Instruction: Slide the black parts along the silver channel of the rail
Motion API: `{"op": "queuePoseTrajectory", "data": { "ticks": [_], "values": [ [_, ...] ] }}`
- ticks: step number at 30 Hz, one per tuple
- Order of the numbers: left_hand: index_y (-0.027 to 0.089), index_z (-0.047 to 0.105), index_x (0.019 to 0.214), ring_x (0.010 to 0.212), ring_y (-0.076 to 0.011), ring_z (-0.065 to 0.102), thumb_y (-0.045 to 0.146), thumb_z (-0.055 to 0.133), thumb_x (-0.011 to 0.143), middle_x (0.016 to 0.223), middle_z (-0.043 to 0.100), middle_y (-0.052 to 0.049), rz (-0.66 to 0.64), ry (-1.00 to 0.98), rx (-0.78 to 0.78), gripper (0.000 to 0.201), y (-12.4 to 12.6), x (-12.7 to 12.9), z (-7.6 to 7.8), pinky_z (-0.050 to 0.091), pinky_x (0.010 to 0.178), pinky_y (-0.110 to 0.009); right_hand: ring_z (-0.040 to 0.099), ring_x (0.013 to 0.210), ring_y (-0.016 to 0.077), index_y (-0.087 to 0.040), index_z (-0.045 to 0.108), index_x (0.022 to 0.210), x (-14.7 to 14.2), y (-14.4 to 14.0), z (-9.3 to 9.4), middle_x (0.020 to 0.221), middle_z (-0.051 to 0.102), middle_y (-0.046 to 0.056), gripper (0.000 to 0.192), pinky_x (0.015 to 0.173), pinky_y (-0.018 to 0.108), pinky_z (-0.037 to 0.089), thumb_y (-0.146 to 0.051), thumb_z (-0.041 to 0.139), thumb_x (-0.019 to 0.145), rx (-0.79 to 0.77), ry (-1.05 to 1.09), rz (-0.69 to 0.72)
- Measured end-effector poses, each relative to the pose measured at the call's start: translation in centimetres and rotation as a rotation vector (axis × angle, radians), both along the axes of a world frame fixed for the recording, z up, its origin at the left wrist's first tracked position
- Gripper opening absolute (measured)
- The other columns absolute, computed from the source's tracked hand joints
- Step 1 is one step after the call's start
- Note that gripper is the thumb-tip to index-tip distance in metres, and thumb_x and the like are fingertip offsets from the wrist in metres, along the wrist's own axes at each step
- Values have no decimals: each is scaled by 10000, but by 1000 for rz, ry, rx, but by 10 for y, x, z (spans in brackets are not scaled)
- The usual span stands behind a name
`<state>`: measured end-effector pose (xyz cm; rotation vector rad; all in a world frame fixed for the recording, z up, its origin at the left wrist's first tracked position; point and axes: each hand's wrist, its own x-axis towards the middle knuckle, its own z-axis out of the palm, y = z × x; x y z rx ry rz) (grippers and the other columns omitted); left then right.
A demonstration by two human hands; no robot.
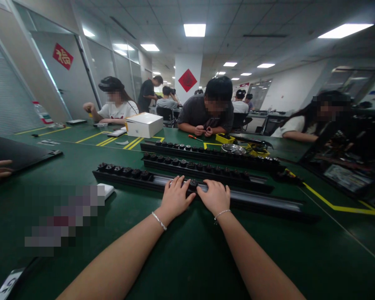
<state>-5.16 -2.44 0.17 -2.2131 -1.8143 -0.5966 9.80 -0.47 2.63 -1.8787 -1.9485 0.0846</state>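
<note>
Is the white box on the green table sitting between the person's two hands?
No. The white box lies far across the table; both the left hand and right hand rest on the nearest black rail.

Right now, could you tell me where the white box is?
In the head view, the white box sits on the green table, far left-centre, beyond the black rails.

Bare forearms, thin beaded wrist bracelets

Bright, even light falls from rectangular ceiling panels point(194, 29), which blow out to pure white. The green bench point(187, 250) shows only soft shadows. Wide-angle distortion bends walls and edges outward. Faces and one bench patch point(62, 218) are pixelated; the right side is dim.
</note>
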Motion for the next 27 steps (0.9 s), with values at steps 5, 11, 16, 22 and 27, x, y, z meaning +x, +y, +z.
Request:
{"op": "queuePoseTrajectory", "data": {
  "ticks": [5,11,16,22,27],
  "values": [
    [249,491,1293,1302,-265,368,526,388,872,1394,459,-85,-5,-1,17,514,1,0,-1,298,1043,-449,487,1108,259,-243,627,1088,-3,1,-2,1152,634,82,396,1023,491,190,-447,446,800,31,11,-28],
    [264,480,1303,1299,-260,372,533,376,876,1392,460,-86,-4,-1,12,515,1,0,-1,299,1040,-452,488,1099,260,-233,628,1079,-3,1,0,1143,633,85,407,1008,486,201,-457,451,788,22,16,-31],
    [292,475,1303,1306,-257,364,535,385,873,1394,456,-80,4,4,4,502,0,1,0,291,1045,-450,485,1098,264,-240,628,1073,-4,2,4,1129,633,78,404,1004,488,207,-450,467,767,-21,31,-43],
    [281,470,1305,1308,-261,360,534,393,870,1401,447,-83,-5,10,12,509,0,0,-1,292,1043,-451,483,1100,261,-242,628,1069,-4,3,4,1134,630,79,402,1009,490,200,-433,473,752,-36,46,-50],
    [276,464,1305,1305,-262,361,529,396,872,1393,457,-76,-14,10,22,506,-1,-1,-2,292,1043,-453,485,1100,250,-255,627,1072,-4,3,4,1121,633,63,393,1003,475,213,-396,475,739,-43,39,-66]
  ]
}}
